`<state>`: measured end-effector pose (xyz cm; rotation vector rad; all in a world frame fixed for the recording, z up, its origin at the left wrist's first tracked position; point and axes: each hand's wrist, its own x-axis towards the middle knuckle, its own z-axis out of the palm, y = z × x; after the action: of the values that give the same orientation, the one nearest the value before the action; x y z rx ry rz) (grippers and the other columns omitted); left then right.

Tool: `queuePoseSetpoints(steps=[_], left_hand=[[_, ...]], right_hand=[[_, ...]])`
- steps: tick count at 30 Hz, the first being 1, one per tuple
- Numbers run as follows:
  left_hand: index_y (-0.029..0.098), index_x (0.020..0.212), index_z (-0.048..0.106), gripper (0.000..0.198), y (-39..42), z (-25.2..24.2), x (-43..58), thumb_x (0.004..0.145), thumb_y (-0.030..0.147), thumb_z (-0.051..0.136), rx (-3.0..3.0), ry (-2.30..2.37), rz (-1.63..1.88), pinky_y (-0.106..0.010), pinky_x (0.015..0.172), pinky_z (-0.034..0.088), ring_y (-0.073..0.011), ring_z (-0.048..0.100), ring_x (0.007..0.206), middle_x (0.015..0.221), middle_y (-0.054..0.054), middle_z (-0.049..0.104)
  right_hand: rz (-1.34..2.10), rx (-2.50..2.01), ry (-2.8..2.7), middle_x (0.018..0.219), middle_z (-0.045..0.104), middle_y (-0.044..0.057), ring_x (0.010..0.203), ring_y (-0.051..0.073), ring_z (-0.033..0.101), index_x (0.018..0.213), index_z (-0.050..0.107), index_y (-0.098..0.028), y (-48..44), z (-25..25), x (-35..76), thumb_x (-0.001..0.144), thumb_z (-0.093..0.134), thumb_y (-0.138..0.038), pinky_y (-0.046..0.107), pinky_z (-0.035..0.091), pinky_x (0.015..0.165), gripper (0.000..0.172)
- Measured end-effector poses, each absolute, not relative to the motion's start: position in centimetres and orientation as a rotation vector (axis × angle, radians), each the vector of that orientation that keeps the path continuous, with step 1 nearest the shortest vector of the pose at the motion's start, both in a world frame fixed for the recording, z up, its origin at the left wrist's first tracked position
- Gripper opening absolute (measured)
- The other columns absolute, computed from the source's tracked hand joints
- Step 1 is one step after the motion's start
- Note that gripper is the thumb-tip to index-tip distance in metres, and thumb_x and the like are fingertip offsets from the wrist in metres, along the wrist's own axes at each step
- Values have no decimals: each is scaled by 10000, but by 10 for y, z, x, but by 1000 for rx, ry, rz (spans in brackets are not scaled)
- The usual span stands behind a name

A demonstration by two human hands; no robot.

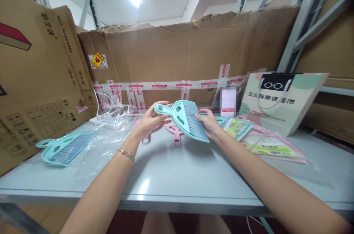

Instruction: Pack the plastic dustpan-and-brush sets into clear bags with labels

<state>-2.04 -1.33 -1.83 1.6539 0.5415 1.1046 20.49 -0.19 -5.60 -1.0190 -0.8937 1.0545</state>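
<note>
I hold a teal hand brush above the grey table, roughly at its middle. My left hand is closed round the brush's handle end. My right hand grips the bristle side, fingers pressed on it. A pink brush lies on the table just under the held one, partly hidden by it. Another teal brush lies at the far left, on clear plastic wrap.
Packaged pink and teal brush sets lie at the right. A printed paper bag stands behind them. A white power strip under clear plastic sits back left. Cardboard boxes wall the left and back.
</note>
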Motion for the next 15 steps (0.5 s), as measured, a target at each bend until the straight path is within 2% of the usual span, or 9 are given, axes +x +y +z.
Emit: queuePoseSetpoints(steps=[2,6,8,11,13,15], left_hand=[[244,1077,497,396,-18,-20,-15,726,256,682,1619,526,1213,-376,819,533,-223,590,1046,1212,-65,578],[217,1008,501,370,-25,-14,-11,696,237,699,1728,553,1309,-308,777,539,-208,587,1037,1119,-51,618],[206,1003,510,364,-28,-10,-9,692,225,698,1849,537,1336,-288,802,519,-196,585,1033,1090,-55,628],[189,991,529,342,-28,-5,-12,694,232,693,2055,591,1368,-261,769,508,-174,607,948,1026,-67,641],[183,968,522,314,-24,0,-23,710,270,678,2106,675,1513,-243,696,504,-154,618,849,972,-66,645],[186,926,489,275,-18,4,-40,742,324,640,2059,813,1814,-232,626,483,-130,607,744,906,-48,638]], right_hand=[[873,-1103,-1016,800,551,6,751,198,559,912,415,-246,-9,-48,204,577,638,-288,357,467,665,404],[33,-1106,-1527,1111,462,67,1004,240,484,1001,547,-266,-30,-26,194,665,634,-345,427,381,861,356],[-157,-1089,-1843,1094,462,69,997,247,478,1008,589,-279,-37,-19,187,702,620,-322,441,358,866,311],[-139,-1055,-2079,939,489,59,912,229,497,929,603,-240,-35,-12,186,738,578,-263,407,391,795,194],[-121,-977,-1970,879,473,52,852,205,504,844,581,-209,-30,-6,193,757,532,-214,368,415,756,100],[-181,-916,-1768,907,453,64,835,192,504,836,564,-195,-23,-2,203,770,481,-160,344,428,751,112]])
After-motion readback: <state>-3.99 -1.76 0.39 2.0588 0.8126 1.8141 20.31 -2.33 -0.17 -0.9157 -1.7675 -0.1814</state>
